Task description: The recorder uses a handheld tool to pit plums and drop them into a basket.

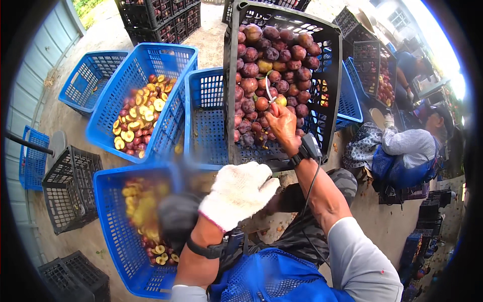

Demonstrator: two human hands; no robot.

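My right hand (283,123) reaches into a tilted black crate (329,55) full of whole dark red plums (274,55) and grips a small curved knife (269,91), its tip among the fruit. My left hand (237,193), in a white knit glove, hovers low over my lap with its fingers curled; what it holds, if anything, is hidden. A blue crate (113,226) with cut yellow plum halves (143,211) lies to the left of the gloved hand.
Another blue crate (173,58) of cut plum halves stands at upper left, with blue crates beside it (88,75) and under the black one (206,118). Black crates (68,189) stand at left and at the back. Other people (407,146) sit working at right.
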